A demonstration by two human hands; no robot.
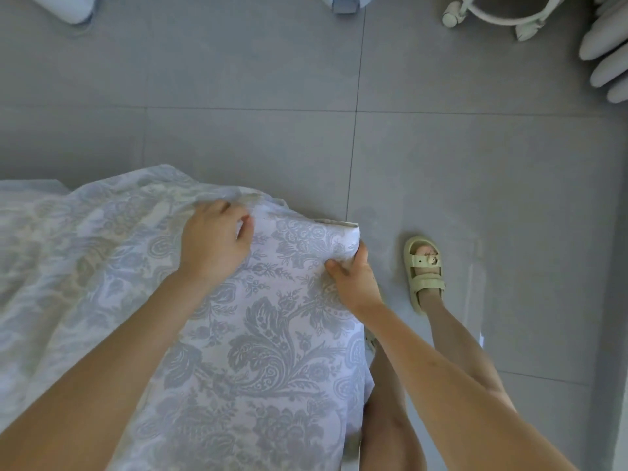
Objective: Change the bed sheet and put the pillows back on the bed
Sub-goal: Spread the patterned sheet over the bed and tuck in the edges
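From the head camera, looking straight down, the bed sheet (272,351), white with a grey-blue floral pattern, fills the lower left of the view. It lies draped and rumpled over a raised corner, and its edge falls away towards the grey tiled floor (441,147). The left hand (214,243) lies palm down on the sheet near its upper ridge. Its fingers are curled into the cloth and bunch a fold, with the thumb bent in beside them. The right hand (353,280) holds the sheet's outer corner: the thumb presses on top of the fabric while the other fingers wrap under the edge, mostly hidden, so the corner is pinched between them. Just right of that hand a foot in a pale yellow-green sandal (424,273) stands on the tiles. At the top edge, well apart, is a white frame on small castors (452,15).
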